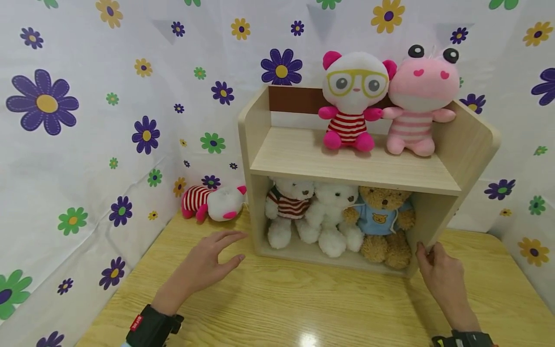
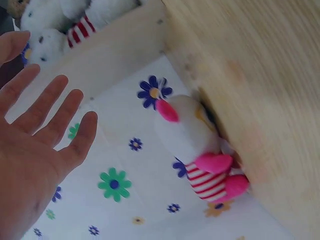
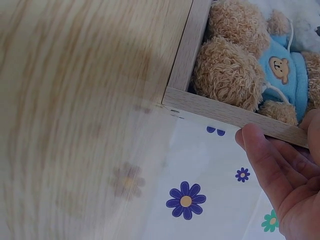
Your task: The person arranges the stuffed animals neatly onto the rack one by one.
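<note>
A pale wooden two-tier shelf (image 1: 355, 166) stands on the table. My right hand (image 1: 444, 277) pinches the front edge of its right side panel, the thumb toward the inside and the fingers along the outside, as the right wrist view shows. To the left of the shelf my left hand (image 1: 208, 262) hovers over the table, fingers spread and holding nothing. Behind it, a panda plush (image 1: 221, 203) in red and white stripes lies on its side. On the lower tier sit a striped-sweater bear (image 1: 289, 207), a white bear (image 1: 333, 217) and a brown bear (image 1: 383, 224) in a blue hoodie.
The upper tier bears a panda plush (image 1: 356, 91) with yellow glasses and a pink striped plush (image 1: 424, 91) with raised eyes, side by side at the right. A flower-printed cloth (image 1: 95, 159) hangs behind the wooden table (image 1: 260, 299) and along its sides.
</note>
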Available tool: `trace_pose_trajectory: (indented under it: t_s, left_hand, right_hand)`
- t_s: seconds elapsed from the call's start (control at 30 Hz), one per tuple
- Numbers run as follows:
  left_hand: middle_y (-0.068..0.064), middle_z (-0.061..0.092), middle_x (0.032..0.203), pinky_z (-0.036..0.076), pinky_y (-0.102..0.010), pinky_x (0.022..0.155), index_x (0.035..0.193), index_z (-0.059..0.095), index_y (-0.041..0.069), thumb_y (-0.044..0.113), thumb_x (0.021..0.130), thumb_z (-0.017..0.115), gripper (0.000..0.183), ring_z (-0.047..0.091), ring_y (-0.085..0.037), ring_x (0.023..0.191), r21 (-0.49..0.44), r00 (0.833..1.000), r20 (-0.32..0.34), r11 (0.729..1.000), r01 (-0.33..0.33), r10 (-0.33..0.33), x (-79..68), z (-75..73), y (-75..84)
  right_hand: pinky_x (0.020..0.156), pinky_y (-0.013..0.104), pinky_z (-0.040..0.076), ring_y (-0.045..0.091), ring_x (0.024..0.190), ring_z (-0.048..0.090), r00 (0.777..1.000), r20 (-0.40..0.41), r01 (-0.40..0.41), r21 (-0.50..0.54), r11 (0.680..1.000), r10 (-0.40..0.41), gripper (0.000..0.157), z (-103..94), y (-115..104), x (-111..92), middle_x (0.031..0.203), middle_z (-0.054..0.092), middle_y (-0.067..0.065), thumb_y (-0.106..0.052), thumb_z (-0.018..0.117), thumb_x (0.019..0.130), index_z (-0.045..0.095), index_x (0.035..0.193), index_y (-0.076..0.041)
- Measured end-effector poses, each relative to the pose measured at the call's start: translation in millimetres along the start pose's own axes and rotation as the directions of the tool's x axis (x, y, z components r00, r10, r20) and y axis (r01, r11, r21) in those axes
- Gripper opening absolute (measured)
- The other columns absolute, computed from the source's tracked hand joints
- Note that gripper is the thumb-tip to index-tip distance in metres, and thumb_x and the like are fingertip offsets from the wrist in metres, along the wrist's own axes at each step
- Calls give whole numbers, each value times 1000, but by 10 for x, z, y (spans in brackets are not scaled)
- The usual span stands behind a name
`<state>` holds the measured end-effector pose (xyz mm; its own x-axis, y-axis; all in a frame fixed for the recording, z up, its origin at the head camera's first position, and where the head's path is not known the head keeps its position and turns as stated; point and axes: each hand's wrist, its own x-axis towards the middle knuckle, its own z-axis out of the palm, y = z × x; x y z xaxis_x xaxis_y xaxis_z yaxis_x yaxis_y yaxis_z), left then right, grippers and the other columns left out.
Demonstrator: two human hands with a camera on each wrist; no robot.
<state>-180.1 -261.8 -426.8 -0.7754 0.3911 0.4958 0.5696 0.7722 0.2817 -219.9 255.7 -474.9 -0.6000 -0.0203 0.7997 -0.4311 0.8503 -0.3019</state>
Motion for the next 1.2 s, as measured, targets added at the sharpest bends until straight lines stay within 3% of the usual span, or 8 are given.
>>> trace_pose_trajectory:
  t_s: [0.4,0.73,0.93,1.0,1.2]
  left_hand:
    - [-17,68,128,58,-51,88,129,69,5,14,90,77,40,69,-37,109,77,996,14,993,88,-90,32,37,-365]
    - [-25,58,142,52,-61,98,129,69,5,16,91,75,40,61,-44,124,157,980,82,974,165,-179,222,200,-597]
    - [-29,51,148,50,-61,102,128,69,0,15,91,74,40,61,-50,120,182,969,118,964,194,-217,355,299,-712]
    - [-29,49,150,48,-62,104,129,68,-2,15,92,72,41,59,-52,122,198,960,141,957,211,-241,382,339,-744]
    - [-27,35,161,45,-69,103,140,61,2,20,93,70,51,51,-57,127,258,898,242,916,307,-369,420,431,-761]
  right_hand:
    - [34,13,25,-17,45,33,1000,3,-8,2,1000,8,17,37,19,-29,52,60,10,4,71,84,59,73,4]
    - [33,14,25,-15,43,32,1000,-8,23,7,1000,-23,20,13,24,-19,50,57,8,6,71,83,56,70,2]
    - [34,14,25,-16,45,30,1000,-7,15,7,1000,-15,20,13,15,5,51,56,7,6,71,83,56,71,2]
    - [34,13,25,-16,45,32,1000,-5,12,6,1000,-12,18,19,19,6,51,57,7,6,71,83,57,72,3]
    - [34,13,24,-19,47,29,1000,10,-3,7,1000,3,16,17,25,-11,51,56,5,6,71,84,59,75,4]
